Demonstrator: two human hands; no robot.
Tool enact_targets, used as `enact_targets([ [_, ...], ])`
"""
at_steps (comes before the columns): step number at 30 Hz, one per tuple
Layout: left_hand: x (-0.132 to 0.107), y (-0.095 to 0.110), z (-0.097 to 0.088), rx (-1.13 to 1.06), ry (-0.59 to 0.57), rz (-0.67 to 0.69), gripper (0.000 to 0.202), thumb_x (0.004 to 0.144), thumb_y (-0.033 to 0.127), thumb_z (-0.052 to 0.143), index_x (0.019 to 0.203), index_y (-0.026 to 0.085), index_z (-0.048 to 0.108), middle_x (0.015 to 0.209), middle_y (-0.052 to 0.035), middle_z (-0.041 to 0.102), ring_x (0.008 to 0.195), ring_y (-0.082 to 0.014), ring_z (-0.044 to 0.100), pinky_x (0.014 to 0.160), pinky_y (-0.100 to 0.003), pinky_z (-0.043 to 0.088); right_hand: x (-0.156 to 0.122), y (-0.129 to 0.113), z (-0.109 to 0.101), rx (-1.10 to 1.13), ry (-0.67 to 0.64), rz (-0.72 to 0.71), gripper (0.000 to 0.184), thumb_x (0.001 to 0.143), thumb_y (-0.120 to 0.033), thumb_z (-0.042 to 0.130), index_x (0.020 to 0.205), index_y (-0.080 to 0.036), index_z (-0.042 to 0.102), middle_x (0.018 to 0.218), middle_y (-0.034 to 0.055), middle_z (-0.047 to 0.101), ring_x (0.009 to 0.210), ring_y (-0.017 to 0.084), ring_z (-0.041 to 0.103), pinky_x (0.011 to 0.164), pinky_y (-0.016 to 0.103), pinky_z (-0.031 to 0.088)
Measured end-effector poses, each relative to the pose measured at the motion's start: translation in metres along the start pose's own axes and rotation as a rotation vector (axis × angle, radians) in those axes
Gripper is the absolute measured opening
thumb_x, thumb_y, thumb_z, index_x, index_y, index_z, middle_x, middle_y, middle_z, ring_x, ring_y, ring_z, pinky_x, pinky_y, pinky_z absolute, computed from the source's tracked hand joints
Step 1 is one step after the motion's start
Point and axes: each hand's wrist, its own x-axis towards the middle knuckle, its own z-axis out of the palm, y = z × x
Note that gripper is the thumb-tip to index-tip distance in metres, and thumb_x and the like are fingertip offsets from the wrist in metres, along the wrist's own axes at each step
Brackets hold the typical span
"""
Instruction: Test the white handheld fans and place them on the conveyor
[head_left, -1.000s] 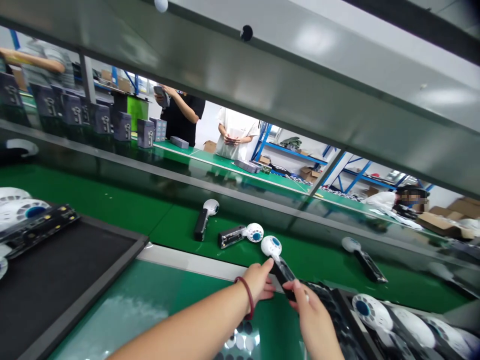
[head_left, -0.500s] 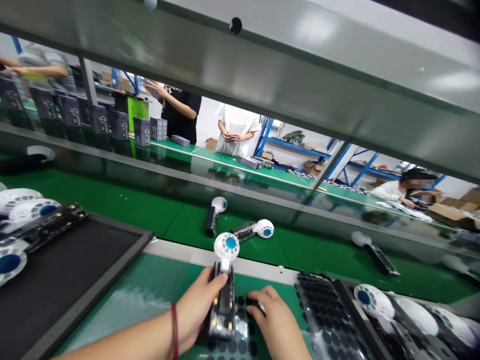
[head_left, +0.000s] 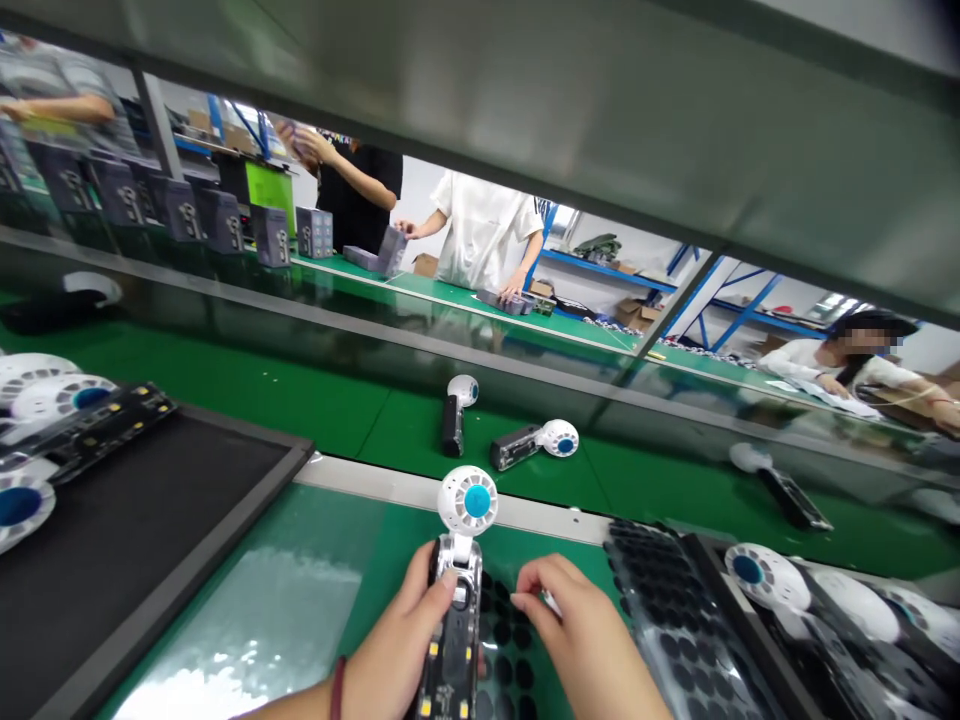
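My left hand (head_left: 397, 640) is closed round a handheld fan (head_left: 454, 620) with a clear and black body, yellow square chips and a round white head with a blue centre. The fan stands head up, with its lower end out of the frame. Just right of it, my right hand (head_left: 574, 620) is pinched shut, apart from the fan. A small whitish bit shows between its fingers, too little to name. Under the hands lies a sheet of black round stickers (head_left: 510, 640), partly covered by the fan.
Another sheet of black dots (head_left: 675, 620) lies to the right, beside a tray of similar fans (head_left: 847, 605). At left, a black tray (head_left: 150, 540) holds more fans. Several fans lie on the green conveyor belt (head_left: 405, 420) ahead. Co-workers and boxes stand beyond, under an overhead metal panel (head_left: 525, 90).
The fan has come slightly nearer and lower in my left hand's grip. My right hand has moved a little up and right. Across the belt, a co-worker's hands have spread apart onto boxes.
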Motion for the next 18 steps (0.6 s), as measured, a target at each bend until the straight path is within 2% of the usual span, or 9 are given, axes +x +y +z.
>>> enact_targets([
  [2,0.0,0.0,0.001,-0.036,0.006,-0.018,0.048,0.08,0.042,0.046,0.118,0.027,0.02,0.074,0.0007,0.061,0.06,-0.0171,0.06,0.062,-0.036,0.046,-0.006,-0.001,-0.002,-0.002,-0.002,-0.021,0.011,0.078,-0.017,0.045,0.07,-0.023,0.049,0.076,-0.0016,0.054,0.068,0.014,0.053,0.063,0.024,0.039],
  [5,-0.001,-0.001,0.001,-0.007,0.027,-0.009,0.046,0.08,0.046,0.042,0.118,0.026,0.023,0.065,0.0024,0.059,0.058,-0.0169,0.059,0.058,-0.033,0.045,-0.011,-0.006,-0.004,0.087,0.05,-0.035,0.01,0.078,-0.022,0.046,0.069,-0.023,0.05,0.073,-0.0023,0.055,0.067,0.014,0.052,0.062,0.022,0.038],
  [7,-0.002,-0.003,0.0,0.045,0.037,0.01,0.044,0.081,0.05,0.037,0.117,0.026,0.027,0.064,0.0025,0.059,0.056,-0.0168,0.059,0.054,-0.031,0.044,-0.011,-0.016,-0.004,0.207,0.062,0.024,0.009,0.075,-0.022,0.051,0.066,-0.023,0.053,0.067,-0.0038,0.057,0.064,0.013,0.052,0.059,0.02,0.038],
  [9,-0.003,-0.003,0.0,0.09,0.038,0.018,0.042,0.081,0.051,0.035,0.115,0.026,0.03,0.073,0.0008,0.061,0.056,-0.0159,0.059,0.054,-0.03,0.044,-0.009,-0.027,0.0,0.344,0.022,0.112,0.008,0.071,-0.02,0.053,0.064,-0.022,0.055,0.062,-0.0051,0.058,0.061,0.013,0.053,0.056,0.019,0.038],
  [11,-0.004,-0.002,0.0,0.084,0.024,0.038,0.037,0.083,0.048,0.035,0.113,0.026,0.034,0.088,-0.0004,0.061,0.067,-0.0151,0.06,0.064,-0.029,0.045,-0.006,-0.036,0.008,0.477,-0.009,0.153,0.008,0.069,-0.018,0.052,0.063,-0.022,0.056,0.061,-0.0052,0.058,0.058,0.012,0.053,0.054,0.018,0.04],
  [14,-0.004,0.0,0.001,0.06,-0.011,0.101,0.028,0.085,0.04,0.036,0.109,0.025,0.039,0.102,0.0012,0.058,0.094,-0.0125,0.053,0.085,-0.024,0.037,-0.003,-0.042,0.02,0.603,0.063,0.106,0.008,0.067,-0.016,0.053,0.062,-0.021,0.057,0.072,-0.0024,0.055,0.065,0.013,0.056,0.056,0.018,0.044],
  [16,-0.004,0.001,0.0,0.089,-0.017,0.12,0.027,0.085,0.039,0.037,0.108,0.025,0.042,0.105,0.0016,0.057,0.1,-0.0129,0.05,0.087,-0.023,0.035,-0.002,-0.042,0.025,0.63,0.102,0.108,0.008,0.067,-0.017,0.053,0.061,-0.021,0.058,0.074,-0.0015,0.053,0.067,0.014,0.056,0.052,0.018,0.045],
  [18,-0.005,0.003,0.001,0.137,-0.003,0.131,0.029,0.084,0.041,0.037,0.108,0.024,0.044,0.107,0.0005,0.056,0.099,-0.0159,0.05,0.083,-0.024,0.038,-0.003,-0.042,0.027,0.646,0.088,0.161,0.009,0.068,-0.019,0.053,0.061,-0.022,0.057,0.066,-0.0025,0.053,0.058,0.013,0.054,0.045,0.017,0.043],
])
